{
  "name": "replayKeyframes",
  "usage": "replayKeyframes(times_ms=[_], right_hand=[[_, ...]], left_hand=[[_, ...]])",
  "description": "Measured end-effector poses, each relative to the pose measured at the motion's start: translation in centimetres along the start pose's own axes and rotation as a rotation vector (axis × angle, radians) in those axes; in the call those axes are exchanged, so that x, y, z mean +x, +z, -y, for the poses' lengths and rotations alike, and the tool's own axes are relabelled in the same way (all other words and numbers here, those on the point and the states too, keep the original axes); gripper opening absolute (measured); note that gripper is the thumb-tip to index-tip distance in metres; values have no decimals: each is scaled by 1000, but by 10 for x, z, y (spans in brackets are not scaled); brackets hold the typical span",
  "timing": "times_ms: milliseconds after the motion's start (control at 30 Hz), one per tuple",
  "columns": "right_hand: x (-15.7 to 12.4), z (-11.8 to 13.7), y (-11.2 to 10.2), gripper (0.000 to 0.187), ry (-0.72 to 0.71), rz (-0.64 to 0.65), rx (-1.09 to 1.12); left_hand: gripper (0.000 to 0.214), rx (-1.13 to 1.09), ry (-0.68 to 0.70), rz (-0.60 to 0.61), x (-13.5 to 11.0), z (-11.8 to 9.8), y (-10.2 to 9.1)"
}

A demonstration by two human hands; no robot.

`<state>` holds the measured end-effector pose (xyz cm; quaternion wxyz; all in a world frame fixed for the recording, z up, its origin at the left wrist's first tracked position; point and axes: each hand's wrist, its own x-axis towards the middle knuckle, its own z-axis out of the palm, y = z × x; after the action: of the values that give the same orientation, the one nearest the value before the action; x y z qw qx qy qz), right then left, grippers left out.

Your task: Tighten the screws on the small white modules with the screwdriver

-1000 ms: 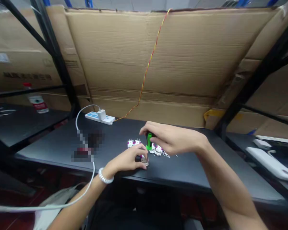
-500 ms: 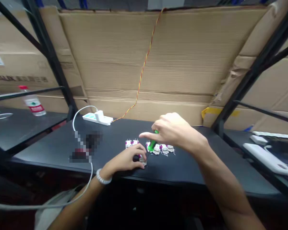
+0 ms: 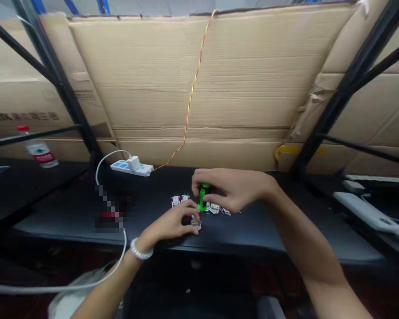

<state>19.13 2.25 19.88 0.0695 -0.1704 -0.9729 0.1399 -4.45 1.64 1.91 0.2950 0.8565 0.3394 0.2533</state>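
Observation:
My right hand (image 3: 234,188) is wrapped round the green handle of a screwdriver (image 3: 202,201), held upright with its lower end over the part in my other hand. The tip is too small to make out. Against the table, my left hand (image 3: 173,221) pinches a small white and purple plastic part (image 3: 195,223) between thumb and fingers, which partly cover it. Just behind that hand stand two similar white and purple parts (image 3: 176,200) with thin prongs pointing up. Several more white parts (image 3: 214,208) lie in a row under my right hand, partly hidden by it.
A white power strip (image 3: 119,166) with a plugged-in adapter sits at the back left of the black table (image 3: 252,235). Its white cable (image 3: 124,248) runs across my left forearm. Black shelf posts and cardboard (image 3: 246,79) enclose the space. A bottle (image 3: 43,153) stands left.
My right hand has turned and closed its fingers round the screwdriver, which now stands more upright and a little further left. My left hand keeps its hold. The whole view has shifted slightly.

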Motion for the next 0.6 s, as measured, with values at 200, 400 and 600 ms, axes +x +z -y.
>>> replayKeyframes(times_ms=[200,400,600], right_hand=[[2,6,-5,18,120,-89,-207],[13,18,6,43,296,-106,-495],[16,19,9,56,426,-170,-584]], left_hand=[[16,-4,-10,13,0,-1,-1],[16,4,-7,4,0,2,1],[15,-17,-1,10,1,-2,0]])
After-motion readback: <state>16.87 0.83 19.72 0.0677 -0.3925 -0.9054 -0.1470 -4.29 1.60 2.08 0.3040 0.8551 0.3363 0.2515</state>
